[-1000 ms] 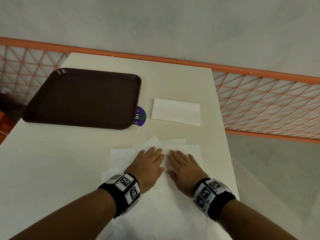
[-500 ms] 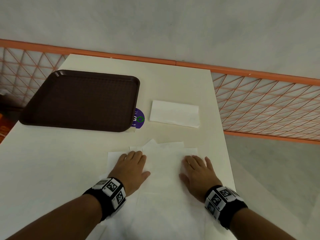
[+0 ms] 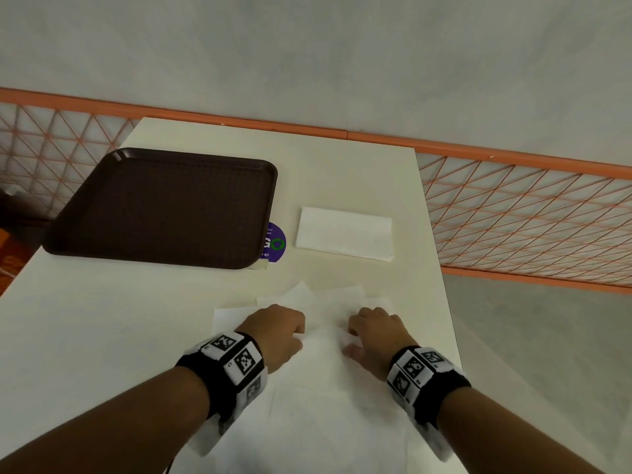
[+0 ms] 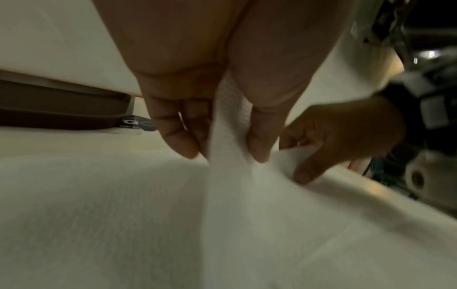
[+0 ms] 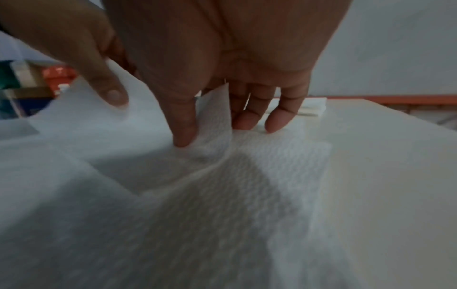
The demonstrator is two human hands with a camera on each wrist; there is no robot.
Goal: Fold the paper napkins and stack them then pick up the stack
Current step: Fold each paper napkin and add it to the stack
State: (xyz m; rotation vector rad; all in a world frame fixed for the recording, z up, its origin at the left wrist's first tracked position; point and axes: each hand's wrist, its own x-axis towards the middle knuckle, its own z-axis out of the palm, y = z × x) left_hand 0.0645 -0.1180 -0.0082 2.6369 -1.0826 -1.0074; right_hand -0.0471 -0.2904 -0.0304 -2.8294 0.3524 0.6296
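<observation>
Although both hands sit in plain sight from the head view, their fingertips are curled under and hidden there; only the wrist views show the grip. The left hand (image 3: 277,331) pinches a raised ridge of the top unfolded white paper napkin (image 3: 325,388) between thumb and fingers (image 4: 178,136), and the right hand (image 3: 374,336) pinches the same sheet between its thumb and forefinger (image 5: 184,125), the other fingertips resting on the paper. How many loose sheets lie beneath is hard to tell; several offset corners poke out beyond the knuckles, and the pile's near end runs out of frame. One folded white rectangular napkin (image 3: 344,233) lies flat further back, well apart from the hands, near the right edge of the cream counter (image 3: 102,319). An empty dark brown plastic tray (image 3: 164,206) sits at the back left, covering part of a round purple sticker (image 3: 275,242). The loose pile reaches almost to the counter's right edge, beyond which stands an orange mesh railing (image 3: 530,217); bare counter lies open to the left.
</observation>
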